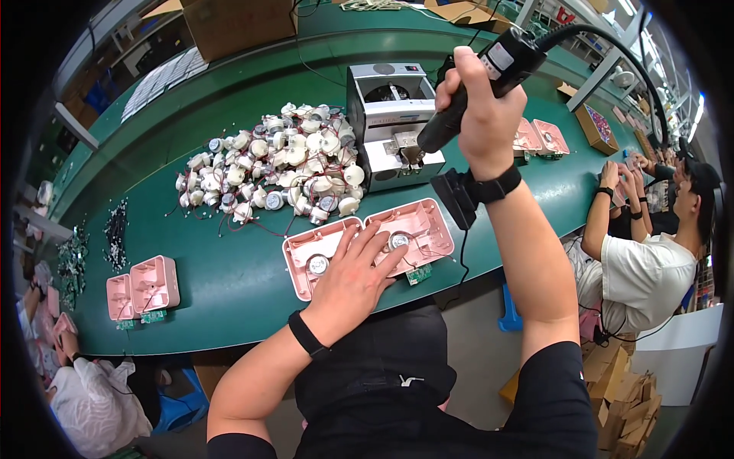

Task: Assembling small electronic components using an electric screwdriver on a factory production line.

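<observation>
My right hand (487, 115) is wrapped round a black electric screwdriver (445, 126), raised over the bench. The tool's lower end is at the front of a grey and black screw feeder (394, 121). On an opened pink plastic casing (430, 216) at the bench's near edge lies my left hand (350, 281), its fingers spread across the middle of the two halves. A round metal part (317, 265) sits in the left half and another round part (398, 240) in the right half. A green circuit board (418, 275) hangs by wires at the near edge.
A heap of white motors (290, 157) with red wires lies left of the feeder. Another pink casing (153, 283) stands at the left, and more pink casings (549, 138) at the right. Co-workers sit at both sides. A screwdriver cable (612, 38) arches at upper right.
</observation>
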The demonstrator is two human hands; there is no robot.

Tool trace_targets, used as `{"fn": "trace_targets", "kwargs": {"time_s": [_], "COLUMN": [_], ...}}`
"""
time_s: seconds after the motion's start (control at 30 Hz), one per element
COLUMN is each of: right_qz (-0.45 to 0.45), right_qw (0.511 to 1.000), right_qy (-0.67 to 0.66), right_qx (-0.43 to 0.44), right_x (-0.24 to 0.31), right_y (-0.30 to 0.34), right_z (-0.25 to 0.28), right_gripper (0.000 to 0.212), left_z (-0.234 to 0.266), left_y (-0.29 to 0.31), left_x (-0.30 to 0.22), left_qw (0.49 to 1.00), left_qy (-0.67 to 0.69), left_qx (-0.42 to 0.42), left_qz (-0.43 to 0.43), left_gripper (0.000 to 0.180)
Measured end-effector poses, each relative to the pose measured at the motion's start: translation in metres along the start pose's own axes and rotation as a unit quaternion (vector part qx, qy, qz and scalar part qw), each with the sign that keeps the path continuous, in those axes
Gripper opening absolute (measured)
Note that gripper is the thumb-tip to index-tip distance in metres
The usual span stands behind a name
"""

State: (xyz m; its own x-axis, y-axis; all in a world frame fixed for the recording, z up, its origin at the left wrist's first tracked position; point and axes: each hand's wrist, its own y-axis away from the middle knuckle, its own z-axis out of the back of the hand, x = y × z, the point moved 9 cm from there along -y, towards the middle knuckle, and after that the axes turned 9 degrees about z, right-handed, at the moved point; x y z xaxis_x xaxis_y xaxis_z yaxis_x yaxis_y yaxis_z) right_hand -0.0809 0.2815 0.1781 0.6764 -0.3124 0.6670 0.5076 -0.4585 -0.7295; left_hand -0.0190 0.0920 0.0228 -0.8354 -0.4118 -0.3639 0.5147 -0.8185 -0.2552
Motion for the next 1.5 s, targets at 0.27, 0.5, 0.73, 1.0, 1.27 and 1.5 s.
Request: {"fn": "trace_targets", "kwargs": {"time_s": [0.27, 0.5, 0.73, 1.0, 1.27, 1.5], "right_qz": [-0.097, -0.108, -0.097, -0.135, -0.179, -0.039], "right_qw": [0.988, 0.981, 0.986, 0.986, 0.974, 0.981], "right_qy": [-0.098, -0.061, -0.016, -0.046, -0.101, 0.009], "right_qx": [0.073, 0.147, 0.136, 0.092, 0.098, 0.188], "right_x": [0.04, 0.026, 0.006, 0.024, 0.081, 0.081], "right_y": [0.059, 0.102, 0.11, 0.103, 0.105, 0.151], "right_z": [-0.016, -0.034, -0.026, -0.042, -0.044, -0.094], "right_gripper": [0.018, 0.02, 0.021, 0.02, 0.021, 0.03], "left_z": [-0.002, -0.004, -0.004, 0.005, 0.084, 0.047], "left_y": [0.0, 0.001, 0.001, 0.004, 0.046, 0.096], "left_x": [0.002, 0.003, 0.004, 0.003, -0.013, 0.03], "left_qw": [1.0, 1.0, 1.0, 1.0, 0.978, 0.848], "left_qy": [-0.014, 0.004, 0.007, 0.006, 0.158, 0.48], "left_qx": [-0.004, 0.003, -0.007, -0.026, -0.127, -0.063], "left_qz": [0.0, 0.009, 0.014, -0.004, 0.046, 0.218], "left_gripper": [0.051, 0.047, 0.045, 0.05, 0.05, 0.033]}}
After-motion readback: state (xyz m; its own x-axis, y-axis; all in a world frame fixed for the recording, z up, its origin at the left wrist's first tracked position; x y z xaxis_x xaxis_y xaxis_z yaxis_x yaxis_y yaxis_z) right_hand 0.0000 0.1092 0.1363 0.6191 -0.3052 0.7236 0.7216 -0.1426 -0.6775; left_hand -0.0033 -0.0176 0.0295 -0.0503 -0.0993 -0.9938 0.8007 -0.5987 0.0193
